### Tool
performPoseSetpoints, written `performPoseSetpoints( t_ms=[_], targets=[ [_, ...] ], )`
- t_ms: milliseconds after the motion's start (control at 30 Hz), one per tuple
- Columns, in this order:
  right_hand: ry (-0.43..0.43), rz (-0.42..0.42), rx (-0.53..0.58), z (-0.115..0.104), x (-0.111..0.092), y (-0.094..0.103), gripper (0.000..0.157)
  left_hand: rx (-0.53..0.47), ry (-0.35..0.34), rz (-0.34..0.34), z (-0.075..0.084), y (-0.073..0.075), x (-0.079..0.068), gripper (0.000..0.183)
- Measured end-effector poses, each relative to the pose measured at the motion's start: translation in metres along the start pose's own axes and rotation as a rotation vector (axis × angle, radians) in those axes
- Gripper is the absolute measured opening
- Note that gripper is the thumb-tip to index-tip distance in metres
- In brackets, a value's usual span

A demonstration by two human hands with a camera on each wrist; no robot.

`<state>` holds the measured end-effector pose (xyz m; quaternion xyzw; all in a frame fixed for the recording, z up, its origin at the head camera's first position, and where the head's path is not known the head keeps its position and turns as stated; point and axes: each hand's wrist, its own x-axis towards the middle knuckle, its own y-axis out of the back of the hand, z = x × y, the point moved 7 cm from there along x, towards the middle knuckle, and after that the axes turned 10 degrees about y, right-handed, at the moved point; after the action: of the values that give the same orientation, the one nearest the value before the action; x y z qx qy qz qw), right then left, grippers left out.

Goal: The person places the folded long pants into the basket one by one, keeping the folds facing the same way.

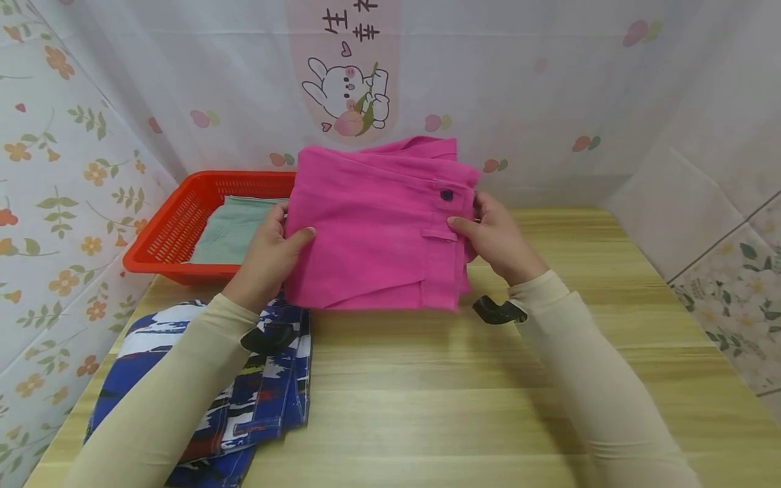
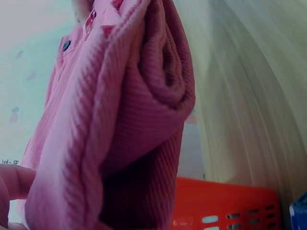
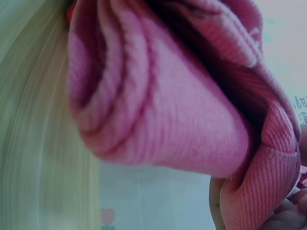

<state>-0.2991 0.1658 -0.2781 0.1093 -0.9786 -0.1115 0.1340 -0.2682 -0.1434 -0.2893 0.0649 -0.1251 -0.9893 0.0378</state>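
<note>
Folded pink trousers [image 1: 366,237] with a dark button and belt loops at the waistband are held up above the table between both hands. My left hand [image 1: 268,254] grips their left edge, thumb on the front and fingers behind. At the waistband side my right hand [image 1: 497,237] pinches the right edge, thumb beside a belt loop. Both wrist views show the stacked folds of the trousers [image 2: 96,120] close up, and the fingers behind the cloth are mostly hidden.
A red plastic basket [image 1: 165,217] stands at the back left, with a folded pale green garment [image 1: 228,230] in it. Blue patterned denim [image 1: 268,400] lies on the wooden table [image 1: 427,407] under the left forearm. Printed curtains [image 1: 518,81] hang behind.
</note>
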Motion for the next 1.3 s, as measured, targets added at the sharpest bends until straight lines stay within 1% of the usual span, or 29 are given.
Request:
performPoseSetpoints(
  t_ms=[333, 600, 900, 1000, 1233, 1300],
  targets=[
    [-0.003, 0.008, 0.064, 0.0, 0.007, -0.014, 0.04, 0.014, 0.021, 0.035, 0.0, 0.015, -0.001, 0.051],
    [-0.014, 0.006, 0.111, 0.003, 0.013, -0.027, 0.039, 0.051, 0.011, 0.057, 0.001, 0.03, -0.003, 0.054],
    [-0.012, -0.002, 0.126, 0.002, 0.015, -0.035, 0.038, 0.084, 0.012, 0.07, -0.001, 0.038, -0.004, 0.055],
    [-0.014, -0.004, 0.124, 0.002, 0.017, -0.037, 0.039, 0.088, 0.012, 0.071, -0.002, 0.04, -0.003, 0.056],
    [-0.028, -0.003, 0.142, 0.002, 0.023, -0.043, 0.04, 0.138, 0.024, 0.092, -0.005, 0.048, 0.001, 0.06],
    [-0.026, -0.008, 0.148, 0.002, 0.025, -0.045, 0.04, 0.137, 0.026, 0.087, -0.004, 0.05, 0.001, 0.06]
  ],
)
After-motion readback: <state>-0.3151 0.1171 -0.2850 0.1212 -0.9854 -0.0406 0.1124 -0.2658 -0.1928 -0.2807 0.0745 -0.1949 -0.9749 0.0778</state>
